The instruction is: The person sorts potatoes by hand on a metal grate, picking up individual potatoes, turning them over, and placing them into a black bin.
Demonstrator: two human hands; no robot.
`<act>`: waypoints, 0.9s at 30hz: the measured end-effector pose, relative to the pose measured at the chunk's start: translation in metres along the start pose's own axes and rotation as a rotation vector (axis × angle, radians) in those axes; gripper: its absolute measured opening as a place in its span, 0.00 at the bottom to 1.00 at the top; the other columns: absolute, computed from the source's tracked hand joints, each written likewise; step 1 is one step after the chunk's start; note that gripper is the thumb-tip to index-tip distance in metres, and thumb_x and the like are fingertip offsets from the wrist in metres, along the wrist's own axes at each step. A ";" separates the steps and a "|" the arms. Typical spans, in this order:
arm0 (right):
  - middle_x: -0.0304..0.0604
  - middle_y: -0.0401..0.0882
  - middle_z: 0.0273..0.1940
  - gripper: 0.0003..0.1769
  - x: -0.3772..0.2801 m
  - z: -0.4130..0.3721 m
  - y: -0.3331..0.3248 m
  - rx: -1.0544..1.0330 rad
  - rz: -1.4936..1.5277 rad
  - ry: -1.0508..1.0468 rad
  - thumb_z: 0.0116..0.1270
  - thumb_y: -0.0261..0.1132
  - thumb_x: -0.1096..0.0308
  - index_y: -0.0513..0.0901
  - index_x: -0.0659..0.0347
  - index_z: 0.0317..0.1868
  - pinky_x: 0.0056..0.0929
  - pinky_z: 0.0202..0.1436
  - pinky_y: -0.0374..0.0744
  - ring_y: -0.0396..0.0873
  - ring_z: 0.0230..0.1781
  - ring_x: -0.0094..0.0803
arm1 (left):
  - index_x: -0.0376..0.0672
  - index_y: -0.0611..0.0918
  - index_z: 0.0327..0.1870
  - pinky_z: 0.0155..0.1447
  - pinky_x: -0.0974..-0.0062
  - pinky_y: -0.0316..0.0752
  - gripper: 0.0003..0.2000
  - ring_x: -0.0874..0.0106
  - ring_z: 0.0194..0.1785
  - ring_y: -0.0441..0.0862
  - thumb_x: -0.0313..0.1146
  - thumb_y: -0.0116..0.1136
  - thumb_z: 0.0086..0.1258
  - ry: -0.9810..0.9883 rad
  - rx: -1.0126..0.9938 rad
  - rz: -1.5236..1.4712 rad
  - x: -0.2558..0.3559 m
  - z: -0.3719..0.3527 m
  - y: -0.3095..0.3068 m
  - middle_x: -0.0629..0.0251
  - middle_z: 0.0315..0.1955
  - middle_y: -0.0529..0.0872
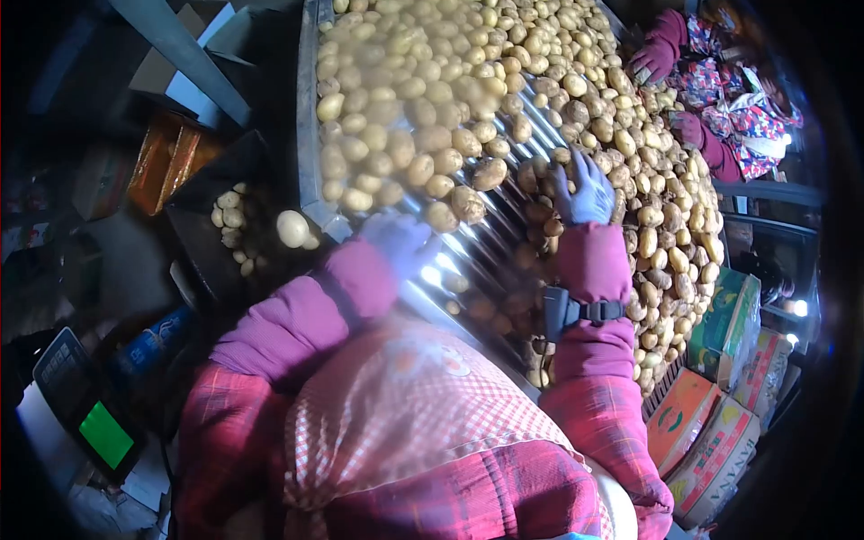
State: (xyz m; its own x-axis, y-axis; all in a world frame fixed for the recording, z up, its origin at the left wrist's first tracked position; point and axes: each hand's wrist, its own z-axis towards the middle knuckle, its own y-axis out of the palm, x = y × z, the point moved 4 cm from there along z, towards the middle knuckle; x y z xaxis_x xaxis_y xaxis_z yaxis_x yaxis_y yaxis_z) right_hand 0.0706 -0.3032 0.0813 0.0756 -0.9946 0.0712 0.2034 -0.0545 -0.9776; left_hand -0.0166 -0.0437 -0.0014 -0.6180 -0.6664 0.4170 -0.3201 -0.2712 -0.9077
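My right hand (587,191), in a lavender glove, lies over potatoes at the right side of the metal rollers (504,211), its fingers apart and fingertips on a dark potato (561,156). My left hand (398,243), gloved alike, is at the near left corner of the rollers, close to a potato (441,217); its fingers are blurred. Pale potatoes (405,117) cover the far left of the sorting table, and browner potatoes (661,234) are heaped on the right. A large pale potato (292,229) shows left of the table's metal rim (308,117).
Left of the table, a dark container (193,238) has several potatoes at it. A screen with a green panel (106,436) is lower left. Cartons (715,459) stand lower right. Another person's gloved hands (655,61) reach the heap from the upper right.
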 end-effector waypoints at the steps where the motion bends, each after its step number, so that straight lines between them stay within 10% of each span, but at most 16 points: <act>1: 0.46 0.73 0.59 0.28 0.032 -0.016 0.021 -0.125 -0.233 0.135 0.62 0.57 0.47 0.74 0.49 0.60 0.47 0.64 0.65 0.69 0.61 0.43 | 0.50 0.78 0.43 0.40 0.65 0.74 0.10 0.67 0.41 0.77 0.34 0.52 0.62 0.019 0.021 0.009 0.001 0.000 -0.004 0.68 0.35 0.76; 6: 0.43 0.73 0.59 0.24 0.008 -0.041 0.027 -0.432 -0.261 0.176 0.63 0.55 0.44 0.75 0.35 0.59 0.53 0.71 0.52 0.57 0.69 0.47 | 0.48 0.78 0.43 0.41 0.62 0.74 0.09 0.65 0.40 0.79 0.37 0.52 0.64 0.110 0.109 0.057 0.007 -0.004 -0.015 0.65 0.35 0.79; 12: 0.42 0.70 0.61 0.26 -0.063 -0.066 0.054 -0.381 -0.155 0.015 0.64 0.54 0.48 0.71 0.42 0.62 0.58 0.70 0.52 0.59 0.68 0.47 | 0.45 0.71 0.59 0.47 0.56 0.74 0.25 0.51 0.41 0.81 0.49 0.49 0.65 -0.366 0.118 -0.223 -0.004 0.005 -0.005 0.49 0.36 0.83; 16: 0.45 0.72 0.60 0.28 -0.107 -0.080 0.045 -0.348 0.695 0.083 0.62 0.56 0.51 0.71 0.50 0.62 0.45 0.71 0.55 0.62 0.66 0.45 | 0.46 0.64 0.68 0.47 0.54 0.75 0.31 0.48 0.41 0.81 0.50 0.48 0.65 -0.408 0.120 -0.244 -0.010 0.007 -0.008 0.44 0.38 0.83; 22: 0.52 0.73 0.54 0.33 -0.015 -0.125 -0.008 -0.006 -0.098 0.226 0.56 0.60 0.55 0.68 0.50 0.64 0.52 0.65 0.61 0.65 0.62 0.53 | 0.45 0.64 0.67 0.45 0.54 0.75 0.29 0.50 0.37 0.82 0.48 0.47 0.66 -0.374 0.190 -0.291 -0.015 0.006 -0.003 0.44 0.34 0.83; 27: 0.57 0.61 0.64 0.41 -0.021 -0.143 0.014 -0.272 -0.079 0.271 0.54 0.65 0.50 0.61 0.41 0.69 0.52 0.66 0.61 0.58 0.66 0.56 | 0.46 0.62 0.68 0.45 0.54 0.75 0.31 0.49 0.38 0.82 0.50 0.48 0.65 -0.361 0.164 -0.299 -0.014 0.004 -0.006 0.43 0.36 0.83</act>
State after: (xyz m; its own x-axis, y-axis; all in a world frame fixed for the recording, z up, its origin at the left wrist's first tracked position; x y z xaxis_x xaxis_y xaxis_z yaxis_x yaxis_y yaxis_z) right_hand -0.0675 -0.2955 0.0377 -0.1979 -0.9717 0.1291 -0.0708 -0.1172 -0.9906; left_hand -0.0026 -0.0357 -0.0023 -0.2189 -0.7332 0.6438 -0.3104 -0.5732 -0.7584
